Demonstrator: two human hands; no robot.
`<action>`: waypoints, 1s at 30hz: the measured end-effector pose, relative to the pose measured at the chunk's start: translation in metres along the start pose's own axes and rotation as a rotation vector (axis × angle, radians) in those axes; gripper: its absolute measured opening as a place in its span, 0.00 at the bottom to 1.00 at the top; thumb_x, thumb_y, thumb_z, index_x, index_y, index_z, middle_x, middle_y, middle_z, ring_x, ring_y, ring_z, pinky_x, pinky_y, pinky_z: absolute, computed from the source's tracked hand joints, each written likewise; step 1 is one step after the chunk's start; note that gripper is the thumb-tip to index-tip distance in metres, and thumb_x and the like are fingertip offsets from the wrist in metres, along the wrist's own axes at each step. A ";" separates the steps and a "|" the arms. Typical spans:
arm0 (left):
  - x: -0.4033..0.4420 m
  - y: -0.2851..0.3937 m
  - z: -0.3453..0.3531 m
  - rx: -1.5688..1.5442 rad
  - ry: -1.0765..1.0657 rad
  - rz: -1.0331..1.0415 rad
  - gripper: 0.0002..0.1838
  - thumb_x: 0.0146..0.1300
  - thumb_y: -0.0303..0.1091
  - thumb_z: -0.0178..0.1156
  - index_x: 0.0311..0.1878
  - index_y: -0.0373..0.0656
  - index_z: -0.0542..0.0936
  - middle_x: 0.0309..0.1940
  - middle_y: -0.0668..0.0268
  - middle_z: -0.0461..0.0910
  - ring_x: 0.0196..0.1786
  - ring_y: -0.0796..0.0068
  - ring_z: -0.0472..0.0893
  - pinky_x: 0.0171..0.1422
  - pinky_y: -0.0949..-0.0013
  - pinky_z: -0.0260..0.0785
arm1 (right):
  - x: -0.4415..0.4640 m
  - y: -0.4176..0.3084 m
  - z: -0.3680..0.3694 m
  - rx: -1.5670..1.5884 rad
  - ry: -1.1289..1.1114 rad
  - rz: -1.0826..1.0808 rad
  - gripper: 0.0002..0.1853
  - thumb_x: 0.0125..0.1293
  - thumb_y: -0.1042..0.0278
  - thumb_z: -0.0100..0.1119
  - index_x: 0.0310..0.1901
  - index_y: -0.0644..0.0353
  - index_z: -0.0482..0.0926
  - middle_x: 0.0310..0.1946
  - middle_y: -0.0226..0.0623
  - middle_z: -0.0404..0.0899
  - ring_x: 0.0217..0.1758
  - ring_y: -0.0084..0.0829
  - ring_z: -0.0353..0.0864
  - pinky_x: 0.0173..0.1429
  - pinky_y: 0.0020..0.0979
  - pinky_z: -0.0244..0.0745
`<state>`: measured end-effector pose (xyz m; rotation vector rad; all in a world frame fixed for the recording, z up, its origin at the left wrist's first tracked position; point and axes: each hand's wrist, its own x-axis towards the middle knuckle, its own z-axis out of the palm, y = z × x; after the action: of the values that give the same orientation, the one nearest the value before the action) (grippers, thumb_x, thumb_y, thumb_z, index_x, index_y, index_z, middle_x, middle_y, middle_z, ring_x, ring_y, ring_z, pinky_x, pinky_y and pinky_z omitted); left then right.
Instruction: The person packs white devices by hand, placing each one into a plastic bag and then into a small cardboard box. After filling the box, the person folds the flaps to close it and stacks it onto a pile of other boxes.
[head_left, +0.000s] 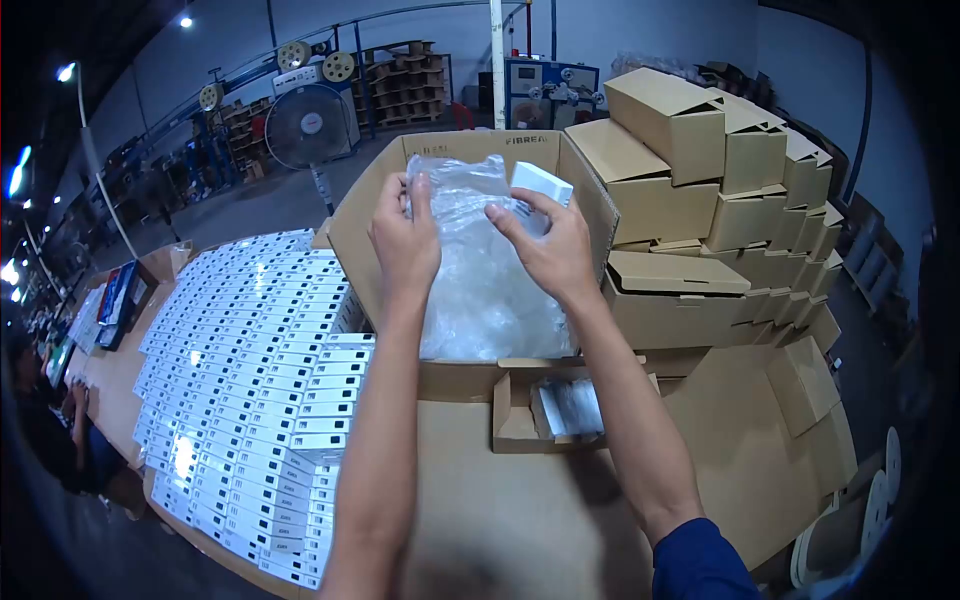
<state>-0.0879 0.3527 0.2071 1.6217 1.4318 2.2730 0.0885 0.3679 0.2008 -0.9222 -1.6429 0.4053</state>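
Note:
My left hand point(408, 232) pinches the top of a clear plastic bag point(460, 188) between thumb and fingers, above a large open carton point(375, 225). Beside it, my right hand point(556, 245) is closed around a small white box point(543, 182), its thumb close to the bag's right edge. Crumpled clear plastic bags point(490, 300) fill the carton below both hands. In front of the carton, a small open cardboard box point(515, 425) contains plastic-wrapped white boxes point(570, 408), partly hidden by my right forearm.
Rows of white boxes point(245, 380) cover the table at left. Closed brown cartons point(665, 205) are stacked at right, with an open cardboard tray point(740, 440) below them. A fan point(310, 125) stands behind the table. Another person point(75, 420) is at far left.

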 end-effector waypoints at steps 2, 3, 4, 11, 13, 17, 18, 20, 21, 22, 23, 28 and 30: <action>-0.022 0.027 -0.012 -0.103 -0.073 -0.087 0.12 0.76 0.37 0.66 0.48 0.36 0.80 0.35 0.61 0.86 0.39 0.79 0.81 0.45 0.69 0.74 | -0.007 -0.010 -0.009 0.112 -0.135 0.031 0.29 0.64 0.45 0.77 0.50 0.68 0.90 0.42 0.47 0.86 0.46 0.34 0.84 0.50 0.36 0.79; -0.039 0.035 -0.017 -0.212 -0.109 -0.093 0.12 0.74 0.34 0.67 0.51 0.35 0.79 0.38 0.60 0.86 0.40 0.79 0.82 0.47 0.70 0.75 | -0.012 -0.012 -0.012 0.247 -0.181 0.084 0.26 0.67 0.48 0.75 0.49 0.68 0.90 0.41 0.44 0.86 0.45 0.30 0.83 0.48 0.33 0.78; -0.057 0.042 -0.021 -0.318 -0.144 -0.103 0.14 0.72 0.32 0.69 0.53 0.35 0.78 0.41 0.60 0.86 0.42 0.78 0.83 0.49 0.70 0.76 | -0.019 -0.013 -0.015 0.383 -0.228 0.142 0.22 0.69 0.52 0.74 0.49 0.67 0.90 0.40 0.40 0.86 0.44 0.26 0.81 0.47 0.31 0.77; -0.178 0.081 -0.072 -0.522 -0.167 -0.303 0.19 0.71 0.26 0.69 0.59 0.34 0.73 0.51 0.57 0.84 0.48 0.75 0.84 0.56 0.71 0.78 | -0.106 -0.046 -0.049 0.748 -0.065 0.203 0.18 0.75 0.60 0.68 0.58 0.64 0.87 0.51 0.36 0.88 0.54 0.23 0.82 0.60 0.27 0.76; -0.202 0.090 -0.086 -0.548 -0.144 -0.361 0.17 0.73 0.27 0.67 0.59 0.34 0.72 0.50 0.57 0.85 0.48 0.76 0.84 0.56 0.72 0.78 | -0.154 -0.043 -0.061 0.614 -0.094 0.192 0.21 0.72 0.60 0.72 0.58 0.67 0.86 0.53 0.38 0.86 0.55 0.27 0.82 0.61 0.28 0.75; -0.237 0.104 -0.107 -0.561 -0.115 -0.427 0.14 0.75 0.28 0.64 0.57 0.35 0.71 0.47 0.57 0.86 0.48 0.77 0.85 0.56 0.73 0.77 | -0.246 -0.048 -0.078 0.309 -0.274 0.156 0.16 0.68 0.62 0.75 0.49 0.66 0.89 0.47 0.37 0.83 0.49 0.28 0.82 0.53 0.27 0.75; -0.243 0.105 -0.111 -0.538 -0.107 -0.463 0.14 0.77 0.28 0.62 0.58 0.36 0.70 0.45 0.57 0.86 0.47 0.77 0.85 0.54 0.73 0.77 | -0.262 -0.052 -0.081 0.340 -0.299 0.259 0.13 0.68 0.63 0.76 0.46 0.65 0.90 0.46 0.37 0.82 0.45 0.26 0.81 0.49 0.26 0.75; -0.247 0.099 -0.121 -0.617 -0.044 -0.520 0.16 0.78 0.28 0.60 0.62 0.38 0.69 0.47 0.59 0.84 0.47 0.78 0.83 0.55 0.73 0.76 | -0.291 -0.051 -0.082 0.395 -0.308 0.386 0.10 0.67 0.65 0.76 0.38 0.64 0.90 0.41 0.36 0.80 0.36 0.21 0.77 0.38 0.26 0.71; -0.247 0.094 -0.129 -0.655 -0.007 -0.547 0.16 0.78 0.28 0.60 0.63 0.39 0.69 0.48 0.60 0.83 0.47 0.78 0.82 0.56 0.72 0.75 | -0.299 -0.054 -0.084 0.373 -0.295 0.397 0.10 0.67 0.65 0.76 0.38 0.64 0.90 0.41 0.36 0.80 0.35 0.21 0.77 0.38 0.26 0.71; -0.243 0.091 -0.136 -0.663 0.023 -0.569 0.20 0.77 0.27 0.59 0.67 0.40 0.66 0.49 0.58 0.83 0.49 0.76 0.81 0.56 0.70 0.76 | -0.305 -0.059 -0.085 0.350 -0.282 0.410 0.10 0.66 0.66 0.76 0.38 0.65 0.90 0.40 0.36 0.80 0.35 0.21 0.77 0.37 0.26 0.71; -0.239 0.090 -0.142 -0.580 0.004 -0.489 0.21 0.77 0.27 0.59 0.68 0.40 0.66 0.50 0.58 0.83 0.49 0.75 0.81 0.56 0.68 0.76 | -0.311 -0.062 -0.087 0.326 -0.267 0.424 0.09 0.66 0.67 0.76 0.38 0.65 0.90 0.40 0.36 0.79 0.34 0.21 0.77 0.37 0.26 0.70; -0.223 0.123 -0.168 0.059 -0.311 0.095 0.22 0.60 0.25 0.72 0.58 0.40 0.79 0.49 0.56 0.83 0.51 0.64 0.82 0.59 0.60 0.75 | -0.324 -0.074 -0.101 0.086 -0.246 0.315 0.08 0.63 0.71 0.77 0.40 0.66 0.90 0.43 0.47 0.81 0.42 0.38 0.84 0.45 0.34 0.79; -0.223 0.145 -0.170 0.195 -0.464 0.188 0.17 0.50 0.23 0.78 0.44 0.39 0.85 0.46 0.59 0.84 0.51 0.59 0.83 0.59 0.59 0.75 | -0.328 -0.078 -0.101 0.046 -0.222 0.237 0.08 0.62 0.72 0.77 0.41 0.66 0.90 0.44 0.49 0.82 0.44 0.43 0.85 0.48 0.37 0.80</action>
<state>-0.0436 0.0504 0.1279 2.2366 1.4583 1.6956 0.1685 0.0530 0.0664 -1.0716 -1.7206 0.7267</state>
